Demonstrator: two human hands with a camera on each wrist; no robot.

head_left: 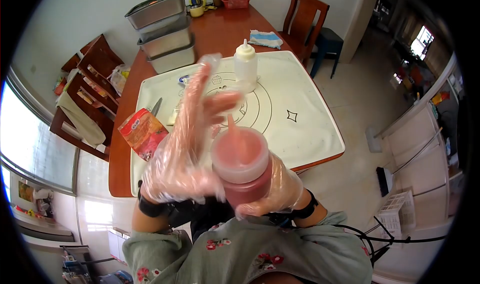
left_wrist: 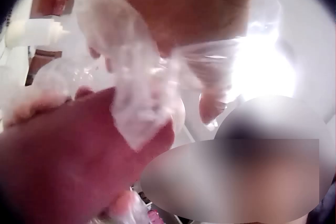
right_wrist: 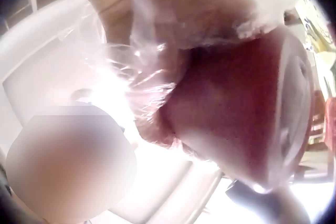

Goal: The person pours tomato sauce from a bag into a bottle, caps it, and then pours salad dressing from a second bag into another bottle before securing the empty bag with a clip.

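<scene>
In the head view, my right hand, in a clear plastic glove, grips a squeeze bottle filled with pinkish-red sauce. Its translucent collar and pointed nozzle face up toward the head camera. The right wrist view shows gloved fingers curled round the bottle's red body. My left hand, also gloved, is raised beside the bottle's left side with fingers extended and slightly blurred. A second, pale squeeze bottle stands upright on the white mat beyond the hands.
A red-orange sauce pouch lies at the mat's left edge, beside scissors. Stacked metal containers stand at the table's back left. A striped cloth lies behind the mat. Wooden chairs flank the table.
</scene>
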